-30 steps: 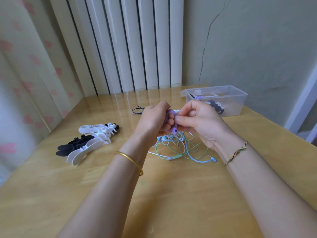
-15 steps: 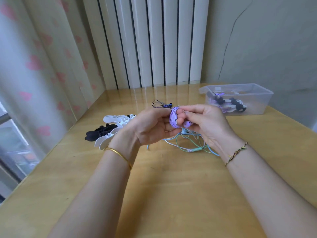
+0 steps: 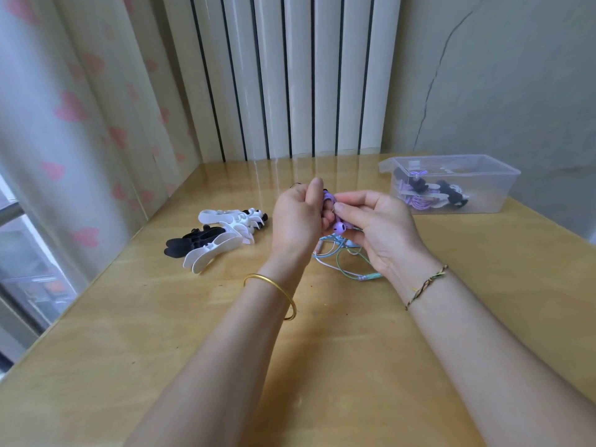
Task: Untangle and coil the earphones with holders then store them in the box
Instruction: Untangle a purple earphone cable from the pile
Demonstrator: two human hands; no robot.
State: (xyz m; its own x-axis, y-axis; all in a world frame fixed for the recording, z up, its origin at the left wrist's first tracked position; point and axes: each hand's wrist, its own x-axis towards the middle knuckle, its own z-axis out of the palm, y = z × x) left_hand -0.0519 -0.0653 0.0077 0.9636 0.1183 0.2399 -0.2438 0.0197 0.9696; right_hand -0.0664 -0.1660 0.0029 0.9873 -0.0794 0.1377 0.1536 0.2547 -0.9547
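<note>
My left hand [image 3: 295, 217] grips a coil of purple earphones [image 3: 329, 199] above the table, fingers curled round the loops. My right hand [image 3: 377, 225] pinches the purple cord beside it, and a purple earbud [image 3: 339, 227] hangs below the fingers. Under both hands lies a tangle of green, blue and white earphones [image 3: 342, 264] on the wood. A pile of white and black holders [image 3: 219, 238] lies to the left. The clear plastic box [image 3: 451, 183] stands at the back right with coiled earphones on holders inside.
The wooden table [image 3: 322, 333] meets a curtain [image 3: 64, 124] and window at the left edge. White vertical panels [image 3: 290, 75] stand behind the table, and a cracked wall at the right.
The view has turned left, so the box sits further right. My left hand has raised the purple coil upright, and the right hand's fingers have shifted along the cord.
</note>
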